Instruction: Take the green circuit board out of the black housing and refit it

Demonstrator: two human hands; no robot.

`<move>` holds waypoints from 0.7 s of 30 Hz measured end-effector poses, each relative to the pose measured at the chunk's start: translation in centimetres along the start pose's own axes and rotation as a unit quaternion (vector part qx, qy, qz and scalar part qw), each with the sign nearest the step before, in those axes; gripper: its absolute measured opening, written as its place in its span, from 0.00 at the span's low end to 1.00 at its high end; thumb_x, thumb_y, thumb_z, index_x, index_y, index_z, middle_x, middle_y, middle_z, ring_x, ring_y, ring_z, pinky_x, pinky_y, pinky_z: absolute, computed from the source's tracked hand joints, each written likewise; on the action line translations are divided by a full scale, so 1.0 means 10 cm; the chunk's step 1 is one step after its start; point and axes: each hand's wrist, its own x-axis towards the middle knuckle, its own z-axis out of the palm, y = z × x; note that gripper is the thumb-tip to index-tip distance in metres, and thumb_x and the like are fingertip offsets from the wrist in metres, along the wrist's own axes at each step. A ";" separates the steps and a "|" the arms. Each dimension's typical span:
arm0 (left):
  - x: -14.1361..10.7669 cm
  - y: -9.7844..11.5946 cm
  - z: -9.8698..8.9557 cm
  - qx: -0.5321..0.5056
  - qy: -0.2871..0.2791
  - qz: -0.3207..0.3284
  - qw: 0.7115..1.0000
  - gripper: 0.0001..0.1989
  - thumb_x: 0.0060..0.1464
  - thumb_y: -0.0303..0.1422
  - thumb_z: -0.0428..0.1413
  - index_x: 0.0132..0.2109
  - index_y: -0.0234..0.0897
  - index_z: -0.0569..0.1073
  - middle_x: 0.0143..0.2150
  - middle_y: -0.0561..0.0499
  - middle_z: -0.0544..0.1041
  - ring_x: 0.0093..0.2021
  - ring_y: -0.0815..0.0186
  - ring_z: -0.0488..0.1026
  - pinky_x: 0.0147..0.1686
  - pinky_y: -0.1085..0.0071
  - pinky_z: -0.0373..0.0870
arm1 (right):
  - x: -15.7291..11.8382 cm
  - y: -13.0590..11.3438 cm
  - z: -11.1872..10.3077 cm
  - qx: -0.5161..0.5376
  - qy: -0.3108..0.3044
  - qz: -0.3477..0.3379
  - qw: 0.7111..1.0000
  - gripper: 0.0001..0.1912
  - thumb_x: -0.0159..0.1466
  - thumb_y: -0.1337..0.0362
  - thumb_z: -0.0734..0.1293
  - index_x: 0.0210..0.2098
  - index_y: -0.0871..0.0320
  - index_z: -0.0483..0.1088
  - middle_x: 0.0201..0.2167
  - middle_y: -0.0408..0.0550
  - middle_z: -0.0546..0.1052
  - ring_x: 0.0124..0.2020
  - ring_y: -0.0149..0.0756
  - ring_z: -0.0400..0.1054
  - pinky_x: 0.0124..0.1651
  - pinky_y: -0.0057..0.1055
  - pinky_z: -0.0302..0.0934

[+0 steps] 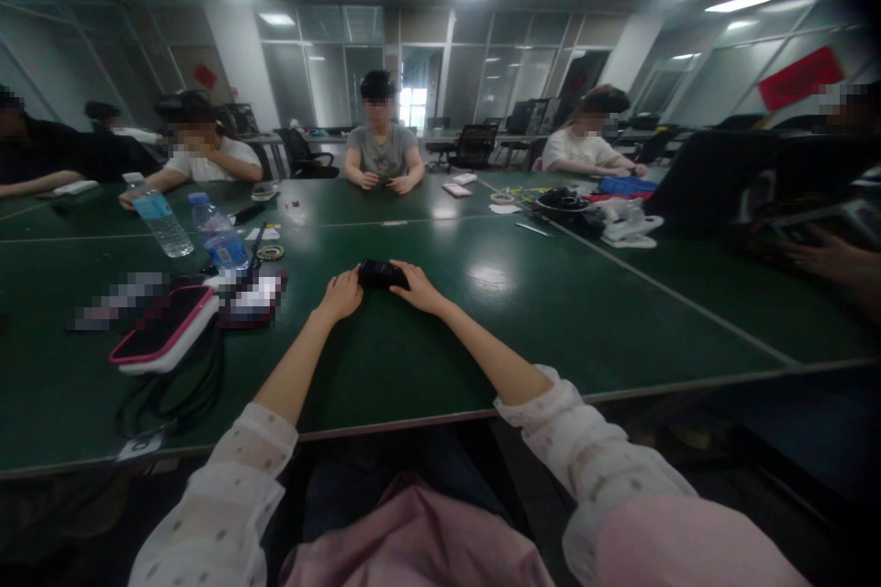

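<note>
A small black box-shaped object [383, 273] is on or just above the green table, between my two hands; its exact kind is not clear. My left hand [343, 293] grips its left end, fingers closed against the side. At the other end, my right hand [417, 285] holds it with the thumb in front and fingers over the top. Both forearms reach forward across the table edge.
To the left lie a pink-rimmed phone-like device [165, 330], black cables [179, 385], a clear bottle [161, 220] and a blue-capped bottle [218, 234]. A white cable bundle [630, 227] and a pen [533, 229] lie right. Several people sit around the green table [585, 321].
</note>
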 end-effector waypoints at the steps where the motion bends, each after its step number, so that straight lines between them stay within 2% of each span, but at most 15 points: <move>1: 0.00 0.00 0.00 0.000 0.000 0.000 1.000 0.26 0.63 0.30 0.41 0.66 0.27 0.54 0.62 0.37 0.66 0.62 0.56 0.61 0.59 0.59 0.56 | 0.00 0.00 0.00 0.002 -0.001 0.001 1.000 0.32 0.62 0.62 0.66 0.63 0.51 0.52 0.59 0.54 0.64 0.58 0.49 0.58 0.56 0.50 0.57; 21: 0.02 -0.01 0.01 -0.023 -0.010 -0.002 1.000 0.27 0.62 0.30 0.41 0.66 0.27 0.53 0.63 0.37 0.64 0.63 0.55 0.60 0.60 0.57 0.55 | 0.00 -0.01 -0.01 -0.012 -0.006 0.008 1.000 0.33 0.62 0.61 0.66 0.64 0.52 0.51 0.59 0.55 0.64 0.57 0.47 0.59 0.56 0.49 0.57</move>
